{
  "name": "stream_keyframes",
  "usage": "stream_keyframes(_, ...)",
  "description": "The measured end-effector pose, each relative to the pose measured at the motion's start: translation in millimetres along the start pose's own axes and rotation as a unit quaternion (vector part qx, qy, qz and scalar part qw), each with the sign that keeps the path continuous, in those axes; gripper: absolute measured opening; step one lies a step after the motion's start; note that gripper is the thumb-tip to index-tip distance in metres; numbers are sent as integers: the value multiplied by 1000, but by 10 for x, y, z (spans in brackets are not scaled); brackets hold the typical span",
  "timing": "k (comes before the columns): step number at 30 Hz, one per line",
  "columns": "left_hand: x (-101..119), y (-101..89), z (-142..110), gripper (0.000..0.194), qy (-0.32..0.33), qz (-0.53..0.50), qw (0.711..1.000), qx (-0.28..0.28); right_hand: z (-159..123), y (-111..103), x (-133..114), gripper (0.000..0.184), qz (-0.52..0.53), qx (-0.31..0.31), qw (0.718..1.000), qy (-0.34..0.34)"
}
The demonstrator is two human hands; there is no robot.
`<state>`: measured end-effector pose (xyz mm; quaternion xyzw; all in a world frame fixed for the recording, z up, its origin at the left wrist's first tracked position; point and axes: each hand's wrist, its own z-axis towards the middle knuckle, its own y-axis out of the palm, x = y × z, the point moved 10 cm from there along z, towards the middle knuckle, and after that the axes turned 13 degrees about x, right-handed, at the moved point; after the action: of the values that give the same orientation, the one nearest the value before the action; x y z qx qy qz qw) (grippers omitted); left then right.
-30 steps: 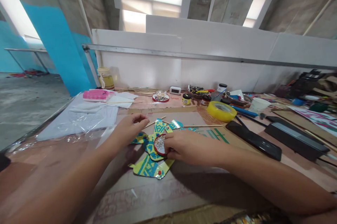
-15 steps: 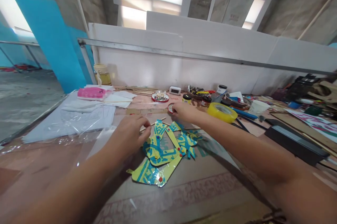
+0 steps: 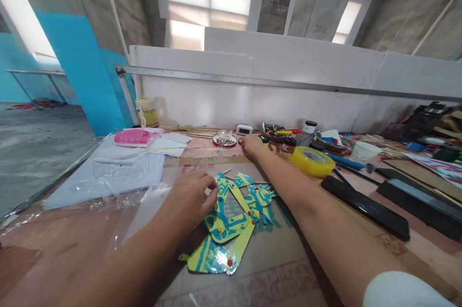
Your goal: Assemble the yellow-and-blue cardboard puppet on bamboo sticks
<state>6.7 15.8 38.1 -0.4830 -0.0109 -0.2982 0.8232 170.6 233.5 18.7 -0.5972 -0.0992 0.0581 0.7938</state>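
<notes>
My left hand [image 3: 195,196] is closed, with its bent fingers at the left edge of a flat jointed figure. A thin wooden stick [image 3: 226,171] comes out by those fingertips, and the grip on it is partly hidden. The jointed figure [image 3: 236,251] is a yellow and blue cut-out puppet with red, blue and yellow round fasteners, lying flat on the table. Stretched out beyond it, my right hand [image 3: 253,145] closes on the edge of a small red-rimmed dish [image 3: 240,141], mostly covered by the fingers. Just left of that dish is a larger red-rimmed dish [image 3: 224,145] with small shiny pieces.
White papers [image 3: 126,174] and a pink packet [image 3: 133,137] lie at the left. Behind the dishes is a small white clock [image 3: 244,129]. A yellow tape roll [image 3: 312,160], a white cup [image 3: 364,152], a black flat slab [image 3: 366,206] and paint jars [image 3: 288,144] are on the right.
My right hand has moved farther back, taking the small red-rimmed dish beside the larger one. My left hand stays at the figure's edge. The view has shifted slightly.
</notes>
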Motion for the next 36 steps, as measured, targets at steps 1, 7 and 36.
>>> stream_keyframes(1, -9, 0, 0, 21, -4, -5, 1000, 1, -3, -58, -10, 36, 14, 17, 1000, 1)
stream_keyframes(7, -23, -79, 5, 17, -23, -50, 998, 34, -376, -521, -198, 27, 150, 115, 981, -31)
stream_keyframes(36, 641, 114, -228, 21, 107, -44, 993, 19, -2317, -902, -649, 11, 373, 107, 914, -116)
